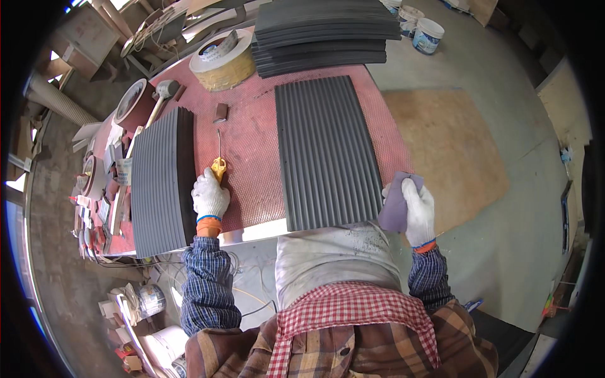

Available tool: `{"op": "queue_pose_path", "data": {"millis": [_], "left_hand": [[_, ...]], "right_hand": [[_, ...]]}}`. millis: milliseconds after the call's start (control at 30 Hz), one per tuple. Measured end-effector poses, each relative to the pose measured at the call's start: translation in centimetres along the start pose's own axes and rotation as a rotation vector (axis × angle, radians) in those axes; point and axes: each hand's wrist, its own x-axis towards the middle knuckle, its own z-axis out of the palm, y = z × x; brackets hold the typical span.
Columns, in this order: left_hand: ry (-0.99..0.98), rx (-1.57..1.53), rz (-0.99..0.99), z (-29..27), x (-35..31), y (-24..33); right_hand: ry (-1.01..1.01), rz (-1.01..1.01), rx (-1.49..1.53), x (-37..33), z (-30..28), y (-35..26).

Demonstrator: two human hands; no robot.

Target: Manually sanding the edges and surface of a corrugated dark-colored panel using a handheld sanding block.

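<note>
My left hand (pixel 210 196), in a white knit glove, has its fingers closed at the near end of a yellow-handled tool (pixel 218 166). The tool's thin metal shaft points away from me over the red mesh table top. In my gloved right hand (pixel 419 211) is a bent piece of purple-grey sandpaper (pixel 396 206), pinched under the thumb just off the table's right edge. Between my hands a black ribbed panel (pixel 328 154) lies flat, its near end by my body. Left of my left hand stands a stack of similar ribbed panels (pixel 162 183).
More black panels (pixel 324 38) are piled at the table's far end. Beside them sits a wide roll of tape (pixel 224 63). A mallet (pixel 165 90) and a small brown block (pixel 220 113) lie nearer. White buckets (pixel 428 36) and a brown board (pixel 447 151) are on the floor.
</note>
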Motion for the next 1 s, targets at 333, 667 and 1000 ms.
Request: {"op": "queue_pose_path", "data": {"millis": [333,667,1000], "left_hand": [[-0.472,-0.337,0.529,-10.0,-12.5,1.8],[-0.677,-0.215,0.648,-10.6,-16.4,4.8],[-0.778,-0.14,0.502,-12.1,-16.1,4.5]], "right_hand": [[0.055,0.047,-0.017,0.5,-1.8,0.1],[0.016,0.035,-0.155,2.4,0.6,2.6],[-0.047,0.094,-0.199,3.4,1.7,3.5]]}}
